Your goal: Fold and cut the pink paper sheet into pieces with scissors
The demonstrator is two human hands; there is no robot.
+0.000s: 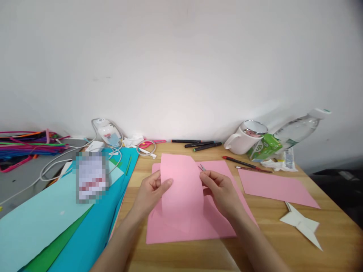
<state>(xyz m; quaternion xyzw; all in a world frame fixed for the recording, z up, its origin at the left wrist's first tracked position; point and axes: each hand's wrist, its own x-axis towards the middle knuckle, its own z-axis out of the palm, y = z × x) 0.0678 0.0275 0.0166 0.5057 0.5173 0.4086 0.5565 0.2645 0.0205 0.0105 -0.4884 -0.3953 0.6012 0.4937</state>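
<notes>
My left hand (151, 192) pinches the left edge of a pink paper piece (181, 189), lifted above a larger pink sheet (221, 223) that lies flat on the wooden table. My right hand (219, 187) grips a small pair of scissors (202, 167) at the paper's right edge; only the thin metal tips show above my fingers. Both hands meet over the middle of the table.
Another pink sheet (276, 187) and a white folded paper shape (302, 224) lie at right. Blue and green sheets (56, 226) cover the left. Markers (202, 144), a white mug (245, 138), a green carton (262, 147), a water bottle (299, 130), cables and pipe cleaners (25, 145) line the wall.
</notes>
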